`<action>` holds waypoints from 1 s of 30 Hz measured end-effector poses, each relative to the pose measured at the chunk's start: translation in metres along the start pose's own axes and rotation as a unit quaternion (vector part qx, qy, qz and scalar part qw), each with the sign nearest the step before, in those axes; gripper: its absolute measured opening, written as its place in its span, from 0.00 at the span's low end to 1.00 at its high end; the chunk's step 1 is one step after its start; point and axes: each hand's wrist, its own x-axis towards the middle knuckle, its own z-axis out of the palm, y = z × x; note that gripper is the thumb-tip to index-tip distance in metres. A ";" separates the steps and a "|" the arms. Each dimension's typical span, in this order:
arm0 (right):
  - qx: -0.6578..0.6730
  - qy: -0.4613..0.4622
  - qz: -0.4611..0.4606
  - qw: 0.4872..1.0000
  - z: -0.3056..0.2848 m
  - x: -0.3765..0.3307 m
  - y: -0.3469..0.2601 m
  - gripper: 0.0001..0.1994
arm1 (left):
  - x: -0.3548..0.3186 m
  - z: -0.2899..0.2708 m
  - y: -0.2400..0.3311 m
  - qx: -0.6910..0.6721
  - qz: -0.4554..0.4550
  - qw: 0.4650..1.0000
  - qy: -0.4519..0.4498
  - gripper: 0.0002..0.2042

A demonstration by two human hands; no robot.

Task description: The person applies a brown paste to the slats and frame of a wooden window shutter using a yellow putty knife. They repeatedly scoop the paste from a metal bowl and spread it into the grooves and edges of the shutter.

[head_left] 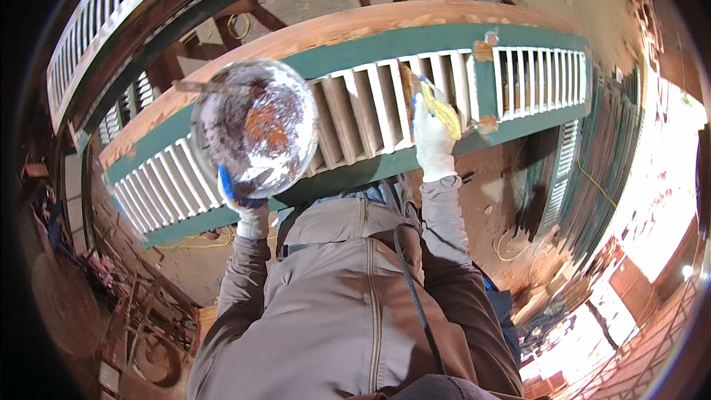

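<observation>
A louvered shutter panel (385, 166) with a green frame and pale slats lies across in front of me. My left hand (248, 207), in a white and blue glove, is closed on the near rim of a round metal bowl (295, 89). White and rusty-brown matter coats its inside, and a stick (200, 87) rests over its far left rim. My right hand (433, 137), gloved alike, is closed around a yellow-handled tool (442, 112) over the slats right of the bowl. The tool's working end is too unclear to name. Brown patches mark the frame near the middle crosspiece.
Another louvered panel (81, 37) stands beyond at the upper left. Several green shutters (596, 155) lean stacked at the right. Metal frames and a wheel (157, 359) crowd the lower left. A cable (511, 248) lies on the dirt floor.
</observation>
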 end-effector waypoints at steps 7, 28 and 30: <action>0.193 -0.078 0.168 0.963 -0.036 -0.026 0.006 0.21 | 0.003 0.011 0.023 -0.137 -0.132 0.980 0.062 0.22; 0.137 -0.175 0.035 0.974 -0.046 -0.057 -0.018 0.20 | -0.039 -0.159 0.038 -0.388 -0.098 0.813 0.423 0.37; 0.120 -0.194 0.065 0.971 -0.050 -0.052 -0.015 0.20 | -0.047 -0.150 0.051 -0.387 -0.087 0.798 0.454 0.37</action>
